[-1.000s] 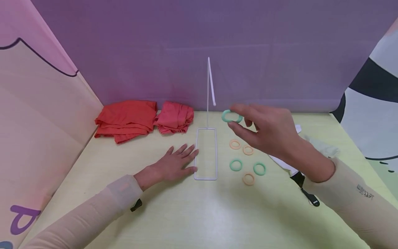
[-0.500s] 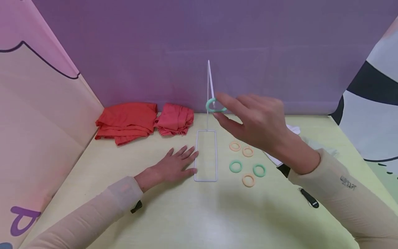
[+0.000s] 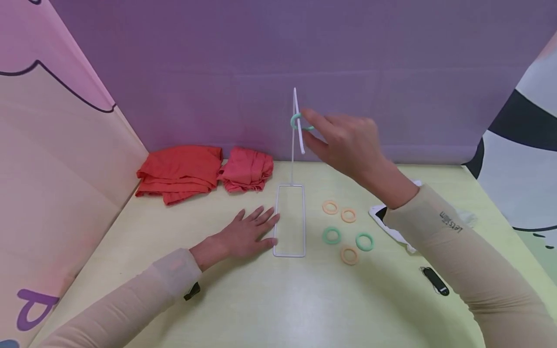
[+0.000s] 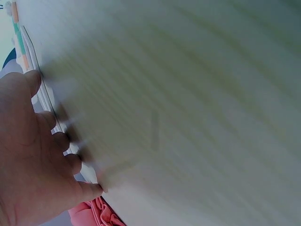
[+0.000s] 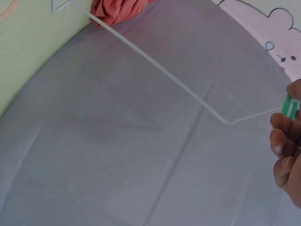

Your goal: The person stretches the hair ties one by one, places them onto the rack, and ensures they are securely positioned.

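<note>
a mint-green ring (image 3: 293, 123) is up in the air at the slanting top arm (image 3: 302, 144) of a white wire stand (image 3: 304, 222); it encircles that arm, whose free tip shows beyond it; the right hand (image 3: 350, 145) pinches the ring between thumb and fingertips, and the right wrist view shows its other fingers curled; the left hand (image 3: 245, 237) lies palm down with straight, spread fingers, its fingertips and thumb at the left rail of the stand's rectangular base.

just right of the base, five loose rings lie flat on the surface (image 3: 261, 314): two peach rings (image 3: 330, 208) near each other at the back, two green rings (image 3: 332, 236) in front of them, and a third peach ring (image 3: 349, 255) nearest the person; further right are a white cloth (image 3: 391, 231), partly hidden by the right sleeve (image 3: 439, 237), and a small black fob (image 3: 435, 281); behind the left hand sit a folded red cloth (image 3: 180, 174) and a smaller coral-red cloth (image 3: 246, 170), side by side before a purple backdrop (image 3: 209, 58).
</note>
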`<state>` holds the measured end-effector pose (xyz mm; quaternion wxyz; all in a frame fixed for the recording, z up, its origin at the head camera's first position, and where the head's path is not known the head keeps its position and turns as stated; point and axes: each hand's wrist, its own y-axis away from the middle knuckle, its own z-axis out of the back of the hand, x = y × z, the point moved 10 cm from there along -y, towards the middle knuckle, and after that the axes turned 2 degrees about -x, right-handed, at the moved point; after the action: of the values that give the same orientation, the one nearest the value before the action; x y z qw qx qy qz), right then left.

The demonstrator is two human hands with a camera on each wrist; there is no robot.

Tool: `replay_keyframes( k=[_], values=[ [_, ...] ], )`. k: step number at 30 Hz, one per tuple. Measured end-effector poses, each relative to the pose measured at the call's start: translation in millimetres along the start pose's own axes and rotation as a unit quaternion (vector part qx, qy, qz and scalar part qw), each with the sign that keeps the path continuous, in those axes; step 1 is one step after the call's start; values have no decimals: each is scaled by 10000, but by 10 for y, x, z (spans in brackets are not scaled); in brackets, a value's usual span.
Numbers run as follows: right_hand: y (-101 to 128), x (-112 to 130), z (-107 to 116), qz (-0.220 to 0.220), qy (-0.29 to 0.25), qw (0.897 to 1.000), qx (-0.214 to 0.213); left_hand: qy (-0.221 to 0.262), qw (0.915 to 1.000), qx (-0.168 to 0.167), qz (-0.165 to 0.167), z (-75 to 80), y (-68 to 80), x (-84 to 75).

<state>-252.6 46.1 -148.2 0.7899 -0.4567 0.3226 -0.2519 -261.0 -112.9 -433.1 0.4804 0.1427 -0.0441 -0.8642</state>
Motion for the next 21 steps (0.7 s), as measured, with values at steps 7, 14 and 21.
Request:
replay_keyframes(
  k=[7,14,21],
  values=[
    [-41,-193,-269,-177,330,9991,216,6,10000,14,5,13,3,-28],
    [-65,-323,-424,-425,396,9978,322,-77,10000,24,41,-3,-4,-2],
    [-123,-385,-514,-646,283,9962,505,-140,9999,-4,46,3,-14,13]
  ],
)
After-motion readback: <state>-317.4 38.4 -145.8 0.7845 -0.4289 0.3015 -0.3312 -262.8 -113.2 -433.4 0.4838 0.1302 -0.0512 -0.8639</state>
